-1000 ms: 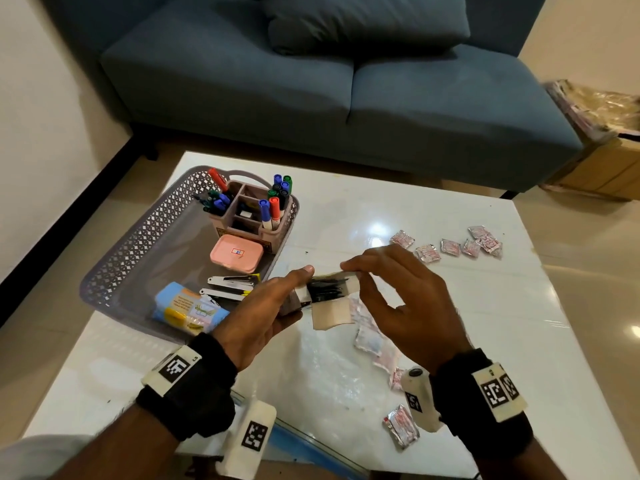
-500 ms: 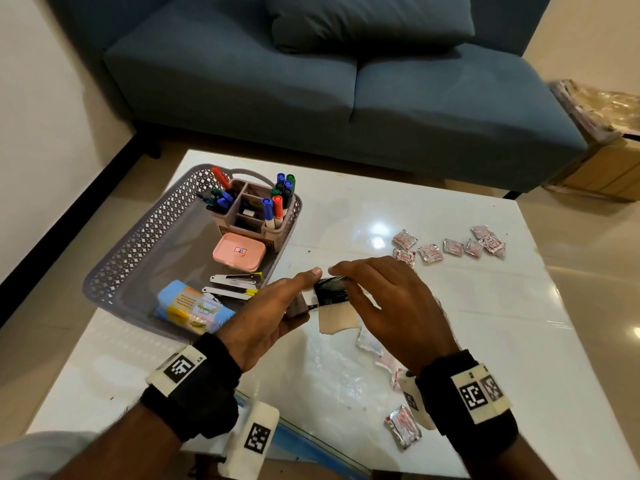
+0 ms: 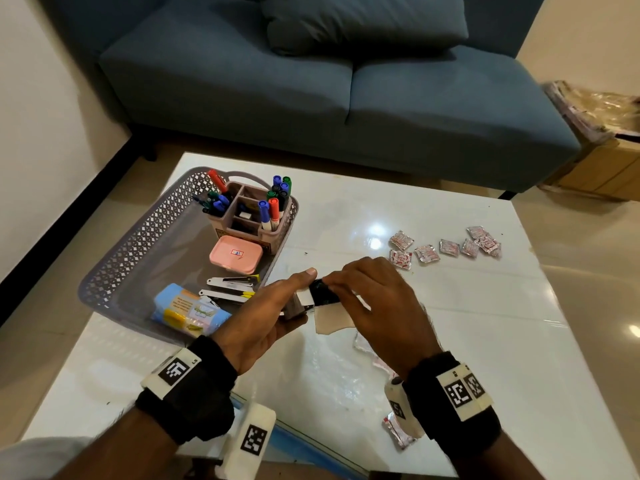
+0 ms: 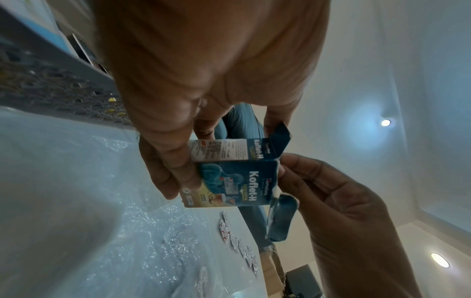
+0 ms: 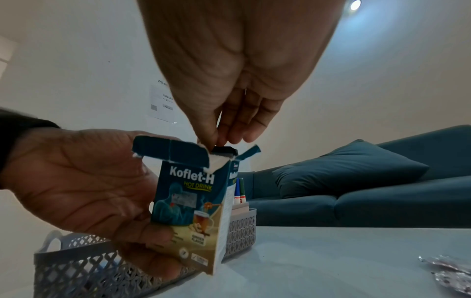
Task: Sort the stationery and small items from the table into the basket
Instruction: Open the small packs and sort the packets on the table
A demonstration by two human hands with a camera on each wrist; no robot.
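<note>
The white glossy bench (image 3: 433, 323) is carrying the grey perforated plastic basket (image 3: 138, 244) at its left side, already loaded with a pink divided marker caddy (image 3: 247, 216), a flat pink tin (image 3: 235, 255) and a blue-and-yellow packet (image 3: 188, 310); silver-and-red foil sachets (image 3: 446, 247) are lying well apart on the right. The left hand (image 3: 258, 323) is gripping a small dark-blue-and-cream cardboard Koflet-H carton (image 5: 193, 203), fingers curled round its body, holding it upright just beside the basket's near wall, above the bench. The right hand (image 3: 377, 306) is pinching at the carton's open top, fingertips (image 5: 219, 139) bunched on the flaps, not wrapped round the box. Judging the step: closing or filling the carton before it goes in. Doing it well probably means bracing the carton firmly, tucking side flaps first, then the torn lid flap (image 5: 168, 150), without crushing the thin card.
</note>
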